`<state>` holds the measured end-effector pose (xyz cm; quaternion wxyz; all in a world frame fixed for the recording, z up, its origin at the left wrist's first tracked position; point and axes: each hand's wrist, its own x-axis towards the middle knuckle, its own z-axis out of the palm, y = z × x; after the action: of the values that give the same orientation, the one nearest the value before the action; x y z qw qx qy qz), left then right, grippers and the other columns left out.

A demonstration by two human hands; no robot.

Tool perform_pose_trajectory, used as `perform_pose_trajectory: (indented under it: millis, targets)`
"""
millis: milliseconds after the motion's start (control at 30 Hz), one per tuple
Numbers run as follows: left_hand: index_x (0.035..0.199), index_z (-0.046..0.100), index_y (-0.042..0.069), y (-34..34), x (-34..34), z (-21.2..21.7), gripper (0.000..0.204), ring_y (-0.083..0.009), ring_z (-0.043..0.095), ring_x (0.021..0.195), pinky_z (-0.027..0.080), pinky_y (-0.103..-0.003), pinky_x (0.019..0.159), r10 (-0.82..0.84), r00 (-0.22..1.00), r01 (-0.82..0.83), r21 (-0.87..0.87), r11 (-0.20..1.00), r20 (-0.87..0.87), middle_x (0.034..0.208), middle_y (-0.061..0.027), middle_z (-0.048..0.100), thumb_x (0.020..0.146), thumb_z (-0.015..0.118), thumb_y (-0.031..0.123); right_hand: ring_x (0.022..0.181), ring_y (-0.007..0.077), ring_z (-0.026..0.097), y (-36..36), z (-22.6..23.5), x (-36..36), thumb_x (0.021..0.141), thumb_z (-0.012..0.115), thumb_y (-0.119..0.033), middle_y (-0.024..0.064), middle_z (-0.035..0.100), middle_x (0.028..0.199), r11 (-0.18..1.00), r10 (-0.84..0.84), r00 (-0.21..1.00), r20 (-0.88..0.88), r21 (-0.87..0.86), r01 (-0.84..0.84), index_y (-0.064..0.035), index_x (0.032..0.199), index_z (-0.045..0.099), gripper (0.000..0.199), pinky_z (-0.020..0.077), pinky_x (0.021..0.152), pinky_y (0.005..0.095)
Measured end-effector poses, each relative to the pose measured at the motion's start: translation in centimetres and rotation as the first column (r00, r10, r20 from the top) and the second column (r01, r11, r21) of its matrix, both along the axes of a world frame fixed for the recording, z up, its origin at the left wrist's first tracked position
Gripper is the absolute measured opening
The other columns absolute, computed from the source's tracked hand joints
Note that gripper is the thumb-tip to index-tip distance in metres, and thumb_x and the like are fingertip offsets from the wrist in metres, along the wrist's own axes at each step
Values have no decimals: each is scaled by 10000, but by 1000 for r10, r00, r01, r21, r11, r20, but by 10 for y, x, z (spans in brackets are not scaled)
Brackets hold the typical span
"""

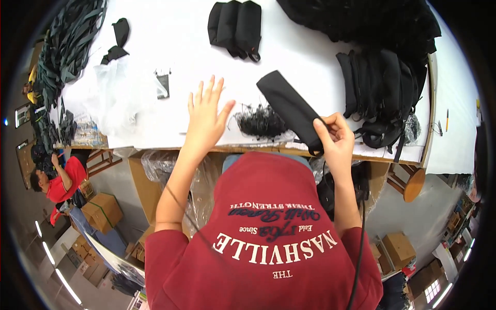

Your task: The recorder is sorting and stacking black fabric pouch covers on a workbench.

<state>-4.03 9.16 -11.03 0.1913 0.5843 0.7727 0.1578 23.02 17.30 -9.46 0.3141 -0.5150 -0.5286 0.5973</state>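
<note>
My right hand pinches the lower end of a long black fabric pouch, thumb on top and fingers curled behind. The pouch slants up and to the left over the white table. A small loop shows at its lower end. My left hand holds nothing; its fingers are spread above the tabletop. Between my hands lies a tangled heap of black thread ends, partly behind the pouch. Farther back, several similar black pouches lie side by side.
A row of black fabric pieces sits at right, below a large black cloth heap. Dark straps pile up at far left, near a clear plastic bag. Wooden stools and cardboard boxes stand around; a person in red is at left.
</note>
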Motion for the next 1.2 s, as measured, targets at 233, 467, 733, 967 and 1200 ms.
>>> perform_pose_trajectory:
  millis: [233,467,733,967,1200]
  targets:
    - [1317,514,107,88,-45,-59,445,-370,330,1336,272,-454,1097,163,936,-271,340,900,313,1443,-182,368,913,609,268,800,99,571,83,-91,-99,901,687,-146,62,620,844,923,-304,940,-151,196,330,20,891,562,208,484,726,230]
    - [1371,434,110,168,-121,-135,600,-377,401,1272,349,-449,1044,267,827,-442,278,853,495,1361,-254,417,863,679,315,1033,289,623,134,-147,-186,858,709,-220,185,633,1127,952,-116,993,-26,281,118,-6,1076,525,357,486,898,369]
    - [1293,463,-73,194,-119,-121,716,-236,619,1020,486,-304,879,392,456,-395,-214,894,799,1141,-205,620,810,758,366,1207,296,529,144,-147,-181,705,836,-368,190,523,1316,994,55,998,5,98,-55,-25,1415,324,940,419,1005,369]
    - [1172,583,-95,156,-62,-103,606,-185,632,973,493,-294,874,373,426,-168,-333,928,824,1073,-142,661,822,749,372,1169,279,569,106,-134,-112,700,850,-307,205,553,1281,996,87,994,60,21,-89,-30,1423,320,939,448,976,358]
    - [1383,297,-64,145,-5,-108,881,-278,540,1170,439,-349,985,259,549,-217,-164,962,794,1266,-214,521,772,795,329,961,233,654,98,-141,-64,769,800,-280,166,660,1071,999,-47,994,103,-21,50,-19,1369,404,765,505,844,315]
